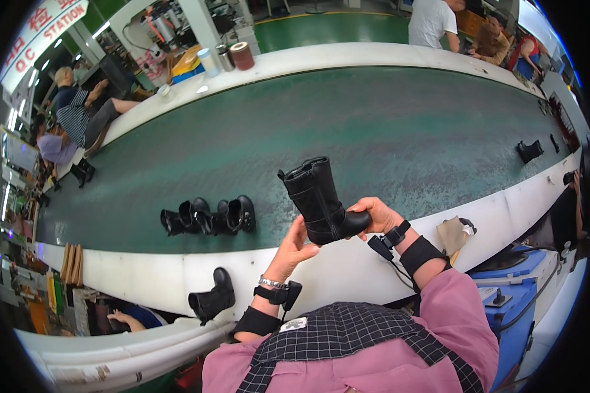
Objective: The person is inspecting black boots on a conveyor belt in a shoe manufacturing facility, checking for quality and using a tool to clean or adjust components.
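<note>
A black boot [316, 204] with a strap round its ankle is held up in front of me, above the near edge of the belt, its shaft upright and its toe to the right. My right hand [379, 216] is closed round the toe. At the heel and sole, my left hand [291, 250] supports it from below, thumb stretched out and the other fingers partly hidden behind the boot. Another black boot [214, 296] stands on the white ledge left of my left arm.
Several black boots [210, 216] lie on the green belt [400, 124] to the left; another boot [530, 151] is far right. A cloth [450, 234] lies on the near white ledge [144, 278]. Cups stand on the far ledge. Other people sit or stand around the belt.
</note>
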`<state>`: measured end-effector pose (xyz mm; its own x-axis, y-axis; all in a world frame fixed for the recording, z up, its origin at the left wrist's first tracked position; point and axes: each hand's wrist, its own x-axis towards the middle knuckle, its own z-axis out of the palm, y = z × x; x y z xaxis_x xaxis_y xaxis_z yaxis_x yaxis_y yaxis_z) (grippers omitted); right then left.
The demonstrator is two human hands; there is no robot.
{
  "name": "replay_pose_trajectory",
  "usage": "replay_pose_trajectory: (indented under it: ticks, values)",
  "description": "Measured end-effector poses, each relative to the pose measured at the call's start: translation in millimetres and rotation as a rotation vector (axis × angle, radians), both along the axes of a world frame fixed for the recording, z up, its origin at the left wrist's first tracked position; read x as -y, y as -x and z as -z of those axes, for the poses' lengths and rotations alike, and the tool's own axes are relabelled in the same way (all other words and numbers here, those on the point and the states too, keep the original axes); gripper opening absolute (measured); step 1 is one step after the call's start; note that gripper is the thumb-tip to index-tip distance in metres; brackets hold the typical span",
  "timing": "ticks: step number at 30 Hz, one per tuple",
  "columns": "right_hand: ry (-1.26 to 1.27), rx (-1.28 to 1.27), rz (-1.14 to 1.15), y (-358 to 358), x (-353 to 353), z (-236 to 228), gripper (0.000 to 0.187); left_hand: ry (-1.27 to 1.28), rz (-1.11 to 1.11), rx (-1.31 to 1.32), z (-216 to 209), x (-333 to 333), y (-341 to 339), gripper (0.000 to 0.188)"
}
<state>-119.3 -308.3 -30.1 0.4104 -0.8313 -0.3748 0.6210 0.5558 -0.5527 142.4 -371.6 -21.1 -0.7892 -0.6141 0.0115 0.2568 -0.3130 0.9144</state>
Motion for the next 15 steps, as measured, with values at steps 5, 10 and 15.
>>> replay_pose_trajectory:
  ticks: [5,10,15]
  values:
    - [-0.073,0.069,-0.022,-54.0,-14.7,7.9,0.045,-0.041,-0.104,0.096,-14.8,-28.7,-24.9,0.055]
    - [-0.090,-0.355,0.170,-107.6,-20.9,1.6,0.043,0.170,-0.363,0.184,-17.6,-46.5,-39.1,0.050]
    - [0.077,-0.426,0.204,-132.8,-18.5,-8.0,0.050,0.336,-0.413,0.374,-19.4,-56.5,-49.7,0.056]
